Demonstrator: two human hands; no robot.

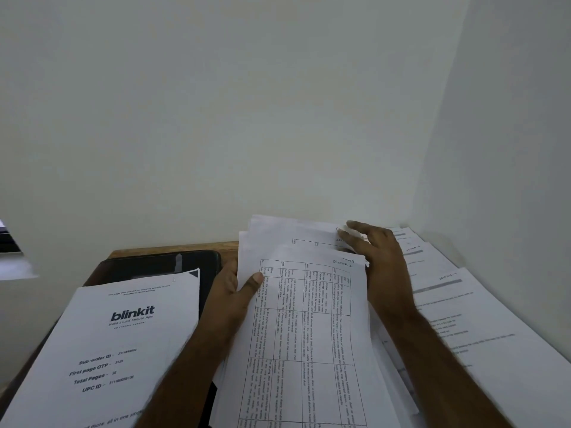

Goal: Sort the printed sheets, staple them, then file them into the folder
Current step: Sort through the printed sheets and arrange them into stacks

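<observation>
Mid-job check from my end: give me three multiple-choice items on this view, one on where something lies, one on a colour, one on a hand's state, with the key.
1. Where does the blinkit cover sheet lie relative to the hands?
A. To their left
B. To their right
C. Behind them, against the wall

2. What colour is the folder under that sheet?
A. Red
B. Black
C. Yellow

3. What is the left hand doing?
A. Resting flat on the table
B. Hanging idle, holding nothing
C. Holding the stack of table-printed sheets

Key:
1 A, the cover sheet fills the lower left of the view.
2 B, a dark black edge shows beyond the sheet's top corner.
3 C, its thumb presses on the top sheet's left edge while the right hand fingers the upper pages.
</observation>
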